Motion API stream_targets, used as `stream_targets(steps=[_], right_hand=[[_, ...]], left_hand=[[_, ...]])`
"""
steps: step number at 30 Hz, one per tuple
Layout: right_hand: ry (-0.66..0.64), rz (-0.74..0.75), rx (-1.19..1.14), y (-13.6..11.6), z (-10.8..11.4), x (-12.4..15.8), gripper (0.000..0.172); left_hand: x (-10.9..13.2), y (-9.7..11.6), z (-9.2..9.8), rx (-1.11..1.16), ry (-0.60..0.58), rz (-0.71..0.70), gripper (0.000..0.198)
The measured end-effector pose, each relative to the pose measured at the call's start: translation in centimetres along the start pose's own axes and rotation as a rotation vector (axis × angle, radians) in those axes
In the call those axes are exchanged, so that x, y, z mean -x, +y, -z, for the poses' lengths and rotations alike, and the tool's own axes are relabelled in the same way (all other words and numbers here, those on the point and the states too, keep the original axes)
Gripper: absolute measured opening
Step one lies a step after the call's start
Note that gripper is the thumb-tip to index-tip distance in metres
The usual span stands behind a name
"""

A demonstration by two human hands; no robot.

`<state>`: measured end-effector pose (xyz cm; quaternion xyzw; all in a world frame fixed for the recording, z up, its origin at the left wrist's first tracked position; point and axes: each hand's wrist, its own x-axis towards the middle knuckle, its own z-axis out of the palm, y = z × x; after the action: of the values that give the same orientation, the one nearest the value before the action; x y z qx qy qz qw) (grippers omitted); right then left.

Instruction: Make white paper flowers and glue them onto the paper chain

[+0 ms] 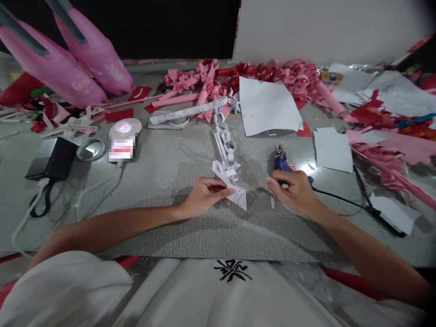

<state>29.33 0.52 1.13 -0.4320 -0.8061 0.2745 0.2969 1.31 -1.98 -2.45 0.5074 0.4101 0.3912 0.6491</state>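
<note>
My left hand [206, 196] pinches a folded piece of white paper [240, 197] with grey speckles, its pointed end towards the right. Just beyond it a white paper chain [229, 146] of curled links runs away from me; I cannot tell whether it is joined to the folded paper. My right hand [294, 193] is closed in a pinch, thumb against fingers, and what it may hold is too small to make out. Behind that hand lies a blue glue gun [281, 159], partly covered by my fingers. A narrow pale strip [272, 202] shows below my right fingertips.
Pink and red paper decorations [252, 72] heap along the back. A white sheet [269, 106] lies before them, near a rolled paper tube [187, 111]. At left stand pink bottles [98, 59], a black adapter [52, 156] and a tape roll [91, 150]. A black cable [340, 198] crosses the right.
</note>
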Motion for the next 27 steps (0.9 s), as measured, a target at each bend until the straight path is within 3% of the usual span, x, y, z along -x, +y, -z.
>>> stream_targets(steps=[2,4,5,7,8,10,12,13,16,19,27], right_hand=[[0.185,0.003,0.158,0.5,0.8,-0.4,0.043],[0.461,0.002,0.305,0.9,1.6,-0.8,0.018],[0.58,0.022,0.369,1.0,1.8,-1.0,0.015],[0.671,0.117,0.436,0.6,1.5,-1.0,0.036],[0.633,0.18,0.423,0.2,1.0,-0.9,0.038],[0.409,0.294,0.255,-0.9,-0.7,-0.4,0.032],[0.16,0.313,0.012,-2.0,-2.7,0.2,0.03],[0.118,0.302,-0.078,-2.4,-3.7,0.4,0.028],[0.145,0.231,-0.227,-3.0,-5.6,0.6,0.014],[0.176,0.172,-0.3,-2.9,-6.0,0.3,0.003],[0.156,0.057,-0.353,-2.6,-5.8,0.1,0.005]], left_hand=[[0.0,-0.1,0.0,0.002,-0.01,-0.017,0.024],[0.0,-0.1,0.0,0.01,-0.013,-0.03,0.024],[0.0,-0.1,0.0,0.014,-0.008,-0.033,0.024],[0.0,0.0,-0.1,0.026,0.01,-0.034,0.023],[0.1,0.0,-0.2,0.032,0.022,-0.035,0.023],[0.2,-0.1,-0.4,0.034,0.037,-0.033,0.024],[0.4,-0.2,-0.6,0.02,0.031,-0.04,0.025],[0.6,-0.3,-0.6,0.012,0.025,-0.05,0.025],[0.8,-0.7,-0.6,0.003,0.001,-0.066,0.026],[0.9,-0.9,-0.6,0.007,-0.004,-0.035,0.027],[0.7,-0.3,-0.7,-0.031,-0.001,-0.068,0.023]])
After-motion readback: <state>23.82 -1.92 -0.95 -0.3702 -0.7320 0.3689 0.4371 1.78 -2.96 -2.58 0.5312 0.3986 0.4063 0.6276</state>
